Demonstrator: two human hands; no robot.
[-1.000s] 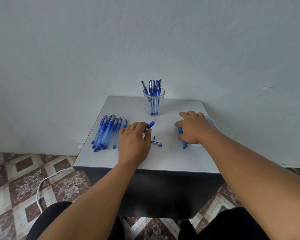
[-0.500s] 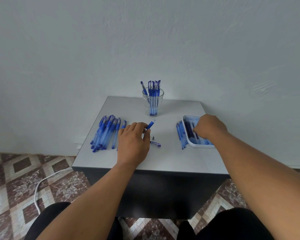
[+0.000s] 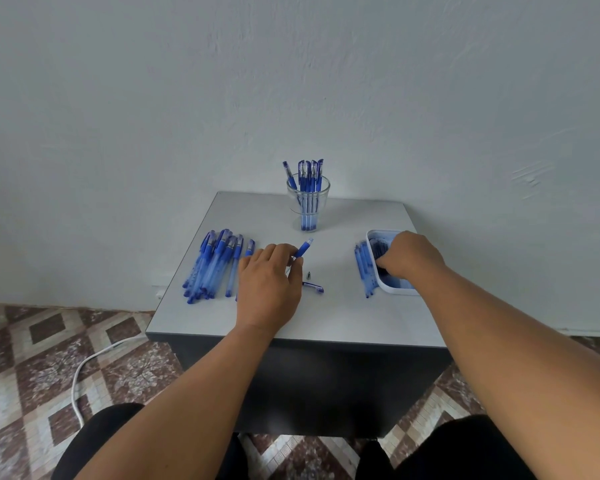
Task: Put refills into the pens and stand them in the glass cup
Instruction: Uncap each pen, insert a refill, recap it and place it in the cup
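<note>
Reaching into the white tray [image 3: 392,289] at the desk's [image 3: 343,317] right edge, the right hand [image 3: 409,254] has its fingers curled down among the dark refills [image 3: 378,245]; cannot tell if they've pinched one yet, the knuckles hide it. Left hand [image 3: 269,285] is closed around an open pen barrel [image 3: 303,248], grip end poking up and forward past the fingertips toward the glass cup [image 3: 308,206]. Cup stands at the back centre of the desk with several finished pens [image 3: 307,174] upright in it. Pile of waiting pens [image 3: 215,265] lies left of the left hand, a few more blue pens [image 3: 362,268] lie just beside the tray's left wall. Small metal tip [image 3: 308,274] and a loose cap [image 3: 314,287] lie on the desk right of the left hand, apart from each other.

Risks, as I judge them: refills are thin and packed, so the right hand may drag out two or none. The tray sits close to the desk edge, so a downward push could tip it off. The little tip is easy to knock away with a wrist when the hands come together. Barrel held one-handed at a tilt; a misaligned refill could jam or bend.
</note>
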